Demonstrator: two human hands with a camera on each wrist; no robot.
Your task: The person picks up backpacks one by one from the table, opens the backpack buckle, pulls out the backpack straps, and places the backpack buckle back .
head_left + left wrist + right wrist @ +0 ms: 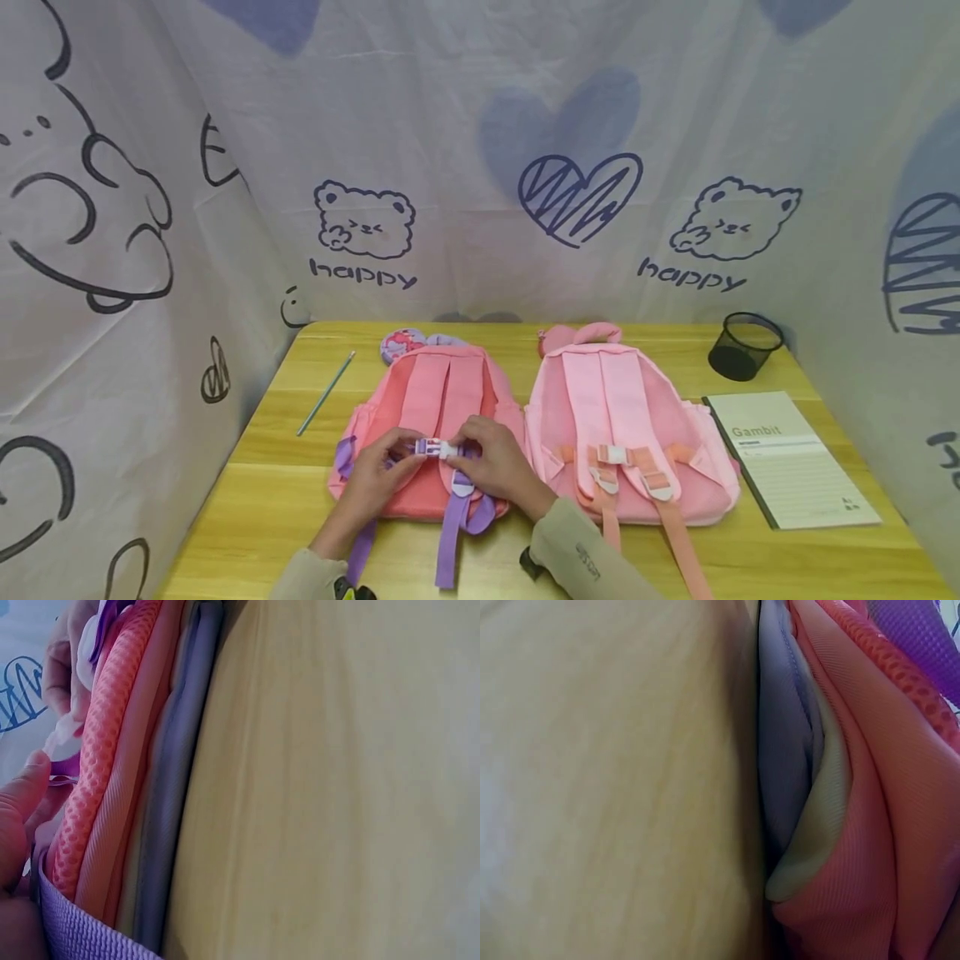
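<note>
A coral-pink backpack (420, 492) lies back side up on the table, its shoulder straps and purple webbing facing me. Over its lower middle, my left hand (375, 473) pinches one side of a white plastic strap buckle (432, 448) with purple webbing. My right hand (497, 461) pinches the buckle's other side between thumb and fingers. In the left wrist view, the left thumb (26, 784) is at the white plastic and purple strap, above the padded mesh edge. A loose purple strap (448, 546) hangs toward the front. The right wrist view shows the bag's folded side (870, 847), not the hand.
To the right lies a light-pink backpack (551, 425) with orange webbing and a white buckle (617, 454). Beyond it are a notebook (795, 467) and a black mesh pen holder (738, 358). A pencil (326, 393) lies at left. Printed cloth (450, 108) encloses the table.
</note>
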